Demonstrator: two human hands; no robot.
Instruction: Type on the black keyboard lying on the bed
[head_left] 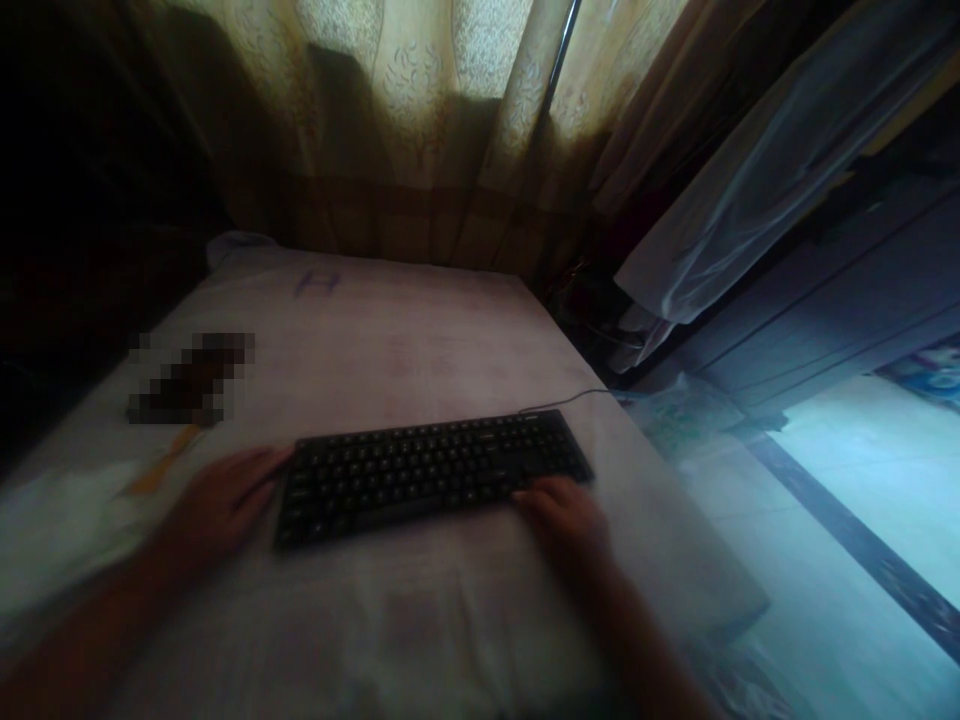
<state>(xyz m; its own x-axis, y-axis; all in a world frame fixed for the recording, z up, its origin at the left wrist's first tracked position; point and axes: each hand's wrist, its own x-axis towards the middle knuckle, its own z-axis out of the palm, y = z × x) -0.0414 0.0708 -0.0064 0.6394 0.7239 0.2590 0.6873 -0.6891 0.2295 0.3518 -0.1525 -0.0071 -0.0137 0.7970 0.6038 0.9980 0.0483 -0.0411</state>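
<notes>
From the head view, our keyboard (431,475) lies flat on the cloth-covered table (420,330), its cable (570,398) running off the far right edge, so a hasty pull could snag it. Our left hand (221,505) cups the left end and our right hand (566,520) rests on the near right corner; we cannot tell whether the blurred fingers grip.

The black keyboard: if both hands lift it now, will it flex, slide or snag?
The black keyboard looks like a rigid, flat slab, so probably no flex. On the cloth-covered table it should hardly slide. Its cable trails off the far edge and may tug.
</notes>
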